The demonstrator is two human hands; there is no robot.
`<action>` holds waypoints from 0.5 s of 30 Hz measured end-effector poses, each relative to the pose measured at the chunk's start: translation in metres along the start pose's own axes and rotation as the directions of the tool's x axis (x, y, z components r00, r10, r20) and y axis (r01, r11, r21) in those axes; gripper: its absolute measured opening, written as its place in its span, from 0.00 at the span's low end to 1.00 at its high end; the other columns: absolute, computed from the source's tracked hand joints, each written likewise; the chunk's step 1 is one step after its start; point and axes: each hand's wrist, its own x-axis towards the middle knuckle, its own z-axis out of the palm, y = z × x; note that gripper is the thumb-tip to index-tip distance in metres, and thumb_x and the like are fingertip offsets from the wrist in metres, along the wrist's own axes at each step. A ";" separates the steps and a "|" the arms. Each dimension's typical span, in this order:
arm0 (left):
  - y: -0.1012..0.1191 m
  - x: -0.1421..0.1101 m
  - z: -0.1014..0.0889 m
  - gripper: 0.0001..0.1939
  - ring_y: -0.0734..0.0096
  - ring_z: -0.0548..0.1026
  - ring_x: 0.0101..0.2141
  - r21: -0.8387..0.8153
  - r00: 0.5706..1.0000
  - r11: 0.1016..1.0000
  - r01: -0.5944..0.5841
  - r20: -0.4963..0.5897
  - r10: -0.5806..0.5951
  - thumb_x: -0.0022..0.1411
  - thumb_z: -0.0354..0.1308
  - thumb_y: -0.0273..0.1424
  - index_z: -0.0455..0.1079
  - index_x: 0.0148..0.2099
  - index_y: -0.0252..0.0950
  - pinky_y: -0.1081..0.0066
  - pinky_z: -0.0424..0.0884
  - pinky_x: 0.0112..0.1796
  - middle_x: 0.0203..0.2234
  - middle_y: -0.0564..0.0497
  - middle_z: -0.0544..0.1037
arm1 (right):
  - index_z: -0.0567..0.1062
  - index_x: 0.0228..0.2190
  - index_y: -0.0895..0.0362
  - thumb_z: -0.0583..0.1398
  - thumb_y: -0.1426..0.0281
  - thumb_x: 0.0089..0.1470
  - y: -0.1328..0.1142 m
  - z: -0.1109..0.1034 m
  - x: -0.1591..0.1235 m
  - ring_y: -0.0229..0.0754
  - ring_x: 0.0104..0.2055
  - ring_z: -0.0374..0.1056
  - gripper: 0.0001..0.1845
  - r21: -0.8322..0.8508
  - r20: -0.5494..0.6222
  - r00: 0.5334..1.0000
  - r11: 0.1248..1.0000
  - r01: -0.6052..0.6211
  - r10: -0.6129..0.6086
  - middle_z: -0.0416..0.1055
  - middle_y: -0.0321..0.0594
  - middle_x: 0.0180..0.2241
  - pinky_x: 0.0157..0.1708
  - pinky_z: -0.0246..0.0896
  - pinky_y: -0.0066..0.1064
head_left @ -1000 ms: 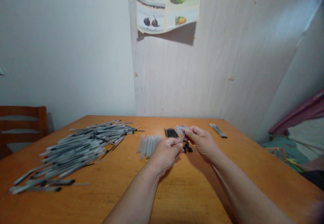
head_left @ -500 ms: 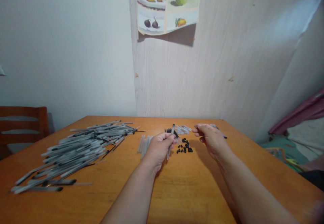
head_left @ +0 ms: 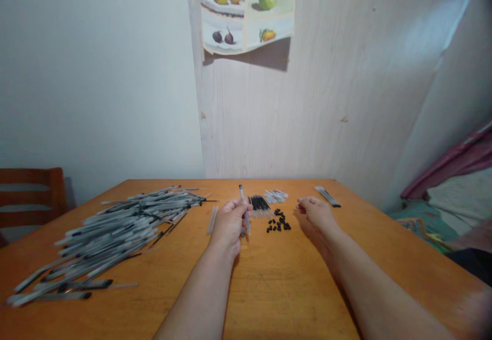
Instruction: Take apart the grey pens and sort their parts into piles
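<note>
My left hand (head_left: 230, 220) is closed around a pen (head_left: 242, 192), a clear barrel with a dark upper end, held nearly upright. Partly hidden behind that hand are clear pen barrels (head_left: 212, 220). My right hand (head_left: 317, 213) is low over the table with thumb and fingers pinched; anything between them is too small to make out. Between the hands lie black-tipped refills (head_left: 259, 205), small black plugs (head_left: 280, 221) and a little heap of translucent white pieces (head_left: 275, 196). Beyond my right hand rest a few pens (head_left: 327, 196) side by side.
A large heap of pens and pen parts (head_left: 119, 227) spreads over the left side of the wooden table (head_left: 269, 294). A wooden chair (head_left: 31, 191) stands at the left. Fruit pictures (head_left: 246, 15) hang on the wall; cloths (head_left: 449, 166) lie off to the right.
My left hand has shifted slightly left with the pen, uncovering more of the refills. My right hand has come down closer to the table, still pinched. The view has turned a little to the right.
</note>
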 end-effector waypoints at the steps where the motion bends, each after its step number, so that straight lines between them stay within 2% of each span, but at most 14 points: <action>1: 0.000 0.000 0.000 0.14 0.81 0.69 0.23 -0.004 1.000 1.000 -0.001 -0.008 0.001 0.50 0.66 0.37 0.73 0.37 0.33 0.81 0.56 0.21 0.29 0.49 0.78 | 0.67 0.19 0.53 0.58 0.59 0.44 0.004 0.002 0.001 0.41 0.23 0.62 0.12 -0.008 -0.007 1.000 1.000 0.003 -0.003 0.68 0.41 0.19 0.23 0.54 0.31; 8: 0.000 0.000 0.000 0.15 0.79 0.71 0.24 -0.050 0.999 0.999 -0.002 -0.050 0.000 0.49 0.67 0.36 0.73 0.37 0.33 0.81 0.58 0.21 0.29 0.48 0.78 | 0.66 0.19 0.52 0.57 0.61 0.45 0.022 0.012 0.010 0.42 0.22 0.61 0.10 -0.142 -0.041 0.999 0.990 0.021 -0.027 0.66 0.39 0.17 0.21 0.53 0.31; 15: -0.002 0.000 0.001 0.15 0.78 0.72 0.25 -0.054 0.997 0.999 0.003 -0.080 -0.007 0.49 0.67 0.37 0.73 0.38 0.33 0.80 0.60 0.23 0.30 0.48 0.78 | 0.72 0.22 0.54 0.57 0.65 0.46 0.019 0.022 0.027 0.42 0.25 0.64 0.08 -0.390 0.005 0.998 0.918 0.064 -0.068 0.70 0.39 0.20 0.25 0.52 0.31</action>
